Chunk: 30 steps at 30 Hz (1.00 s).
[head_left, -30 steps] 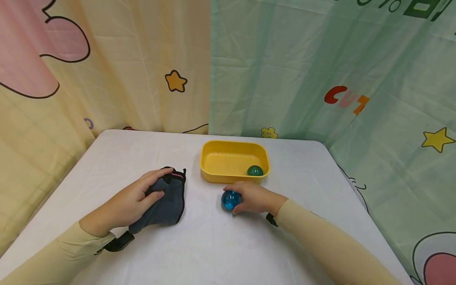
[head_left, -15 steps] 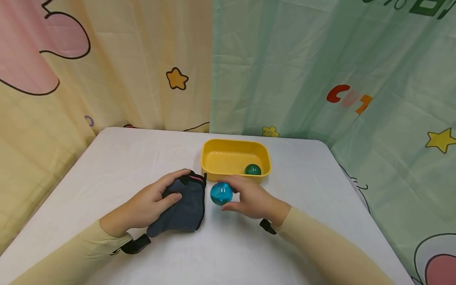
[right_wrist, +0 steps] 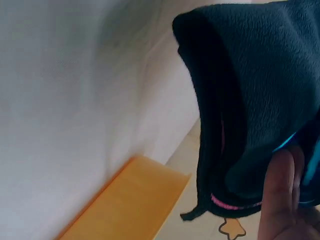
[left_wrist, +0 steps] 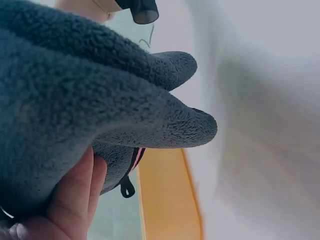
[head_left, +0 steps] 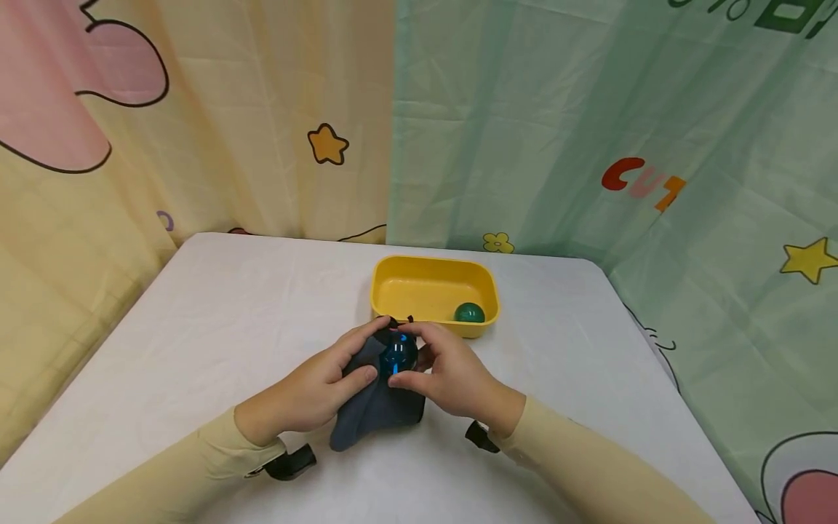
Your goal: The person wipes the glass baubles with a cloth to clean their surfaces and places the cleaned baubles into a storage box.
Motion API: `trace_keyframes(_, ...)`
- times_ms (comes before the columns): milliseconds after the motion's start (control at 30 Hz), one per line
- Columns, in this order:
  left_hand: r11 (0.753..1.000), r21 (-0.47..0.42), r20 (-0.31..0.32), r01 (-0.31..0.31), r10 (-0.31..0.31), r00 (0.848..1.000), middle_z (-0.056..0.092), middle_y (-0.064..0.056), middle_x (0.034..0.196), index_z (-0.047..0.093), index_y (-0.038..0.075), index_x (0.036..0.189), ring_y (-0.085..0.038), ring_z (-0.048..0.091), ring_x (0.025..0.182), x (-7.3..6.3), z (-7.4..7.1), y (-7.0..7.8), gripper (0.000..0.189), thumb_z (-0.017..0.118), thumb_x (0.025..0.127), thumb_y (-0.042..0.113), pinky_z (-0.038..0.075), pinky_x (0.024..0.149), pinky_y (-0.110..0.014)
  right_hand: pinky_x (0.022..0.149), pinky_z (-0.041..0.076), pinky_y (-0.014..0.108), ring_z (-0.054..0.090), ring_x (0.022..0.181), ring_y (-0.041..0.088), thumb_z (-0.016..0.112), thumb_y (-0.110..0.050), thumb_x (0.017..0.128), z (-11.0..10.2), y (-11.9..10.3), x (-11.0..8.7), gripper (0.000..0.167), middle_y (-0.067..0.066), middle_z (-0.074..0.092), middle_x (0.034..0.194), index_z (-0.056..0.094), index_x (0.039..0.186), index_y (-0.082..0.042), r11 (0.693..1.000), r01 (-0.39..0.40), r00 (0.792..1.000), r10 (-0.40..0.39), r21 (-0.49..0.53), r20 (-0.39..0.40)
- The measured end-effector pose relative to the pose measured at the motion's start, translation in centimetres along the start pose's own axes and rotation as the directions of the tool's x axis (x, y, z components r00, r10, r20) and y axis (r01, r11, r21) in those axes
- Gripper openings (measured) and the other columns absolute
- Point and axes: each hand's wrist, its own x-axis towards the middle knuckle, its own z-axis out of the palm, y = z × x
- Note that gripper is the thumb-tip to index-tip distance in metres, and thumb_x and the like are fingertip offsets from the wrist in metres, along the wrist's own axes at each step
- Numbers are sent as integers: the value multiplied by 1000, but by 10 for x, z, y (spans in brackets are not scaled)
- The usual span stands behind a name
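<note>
In the head view my left hand [head_left: 321,386] grips a dark grey-blue fleecy cloth [head_left: 376,415] with black edging, thumb on top. My right hand [head_left: 461,375] holds a clear blue ball [head_left: 399,353] between thumb and fingers, right against the cloth's upper part. The left wrist view has the cloth [left_wrist: 110,100] hanging in thick folds, the left fingers [left_wrist: 75,200] under it. Seen from the right wrist, the cloth [right_wrist: 270,85] shows a pink stripe and a small black loop, and the right fingers [right_wrist: 280,190] press by its lower edge; most of the ball is hidden there.
Just beyond the hands stands a yellow tub [head_left: 419,291] with a green ball [head_left: 469,313] in its right front corner. Everything rests on a white-covered table [head_left: 262,291]. Printed curtains [head_left: 511,131] hang behind and at the sides.
The right hand has lifted the blue ball off the table and brought it left to the cloth. My left hand has carried the cloth rightward to meet it. Tub and green ball stay put.
</note>
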Motion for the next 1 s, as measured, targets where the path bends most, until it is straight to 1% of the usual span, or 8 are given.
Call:
trace_keyframes(200,1000,-14,-33,-16,15,999,36,-11,170,27,20,168,-34,41,153,4,1,1,62,53,111,14,36,120,-22,74,60,23,65,78,7,81,-29,94,1,-2,-3,62,6,73,124,58,148,-10,999,24,998,-22,38,-60)
trace_keyframes(467,998,-53,-48,28,-31,998,42,-8,167,33,24,166,-31,46,150,5,-2,0,63,58,109,14,37,114,-14,96,60,29,70,100,8,83,-18,92,-4,-4,-7,82,4,66,141,39,161,-11,980,120,991,-110,-156,74)
trace_keyframes(533,998,-54,-45,21,-24,999,41,-8,168,34,24,166,-31,44,151,5,-2,1,63,59,108,14,36,114,-13,95,60,31,71,100,10,81,-15,93,-5,-3,-7,79,6,69,135,38,159,-10,976,125,991,-114,-179,67)
trace_keyframes(600,999,-47,-40,13,-15,999,39,-8,169,34,24,165,-31,43,152,4,-2,2,63,59,109,15,35,114,-13,92,61,29,71,97,11,81,-15,93,-5,-3,-7,75,7,72,127,39,155,-9,981,110,993,-103,-158,55)
trace_keyframes(700,998,-55,-36,5,-7,999,41,-10,167,34,21,165,-33,46,150,4,-2,3,61,58,109,15,38,113,-14,82,61,25,69,89,12,80,-16,94,-6,-2,-7,64,6,73,111,45,147,-8,999,51,997,-50,-20,55)
trace_keyframes(833,996,-87,-33,8,-11,999,44,-12,165,35,18,165,-33,49,146,4,-1,4,60,57,109,13,40,111,-13,69,56,23,63,75,11,76,-18,99,-6,0,-5,43,5,72,90,55,135,-5,985,-53,996,40,164,80)
trace_keyframes(900,995,-96,-37,11,-15,999,43,-13,165,36,18,164,-33,48,147,4,-1,3,60,58,109,12,40,111,-12,70,57,23,64,75,8,75,-20,100,-5,1,-5,39,4,74,90,59,132,-4,987,-49,997,39,153,67)
trace_keyframes(1000,992,-122,-41,25,-30,999,43,-12,166,36,18,164,-33,48,147,5,-1,1,61,59,108,11,40,110,-11,76,60,24,67,82,6,77,-26,98,-3,0,-5,50,1,76,106,58,140,-7,999,32,999,-32,-1,27)
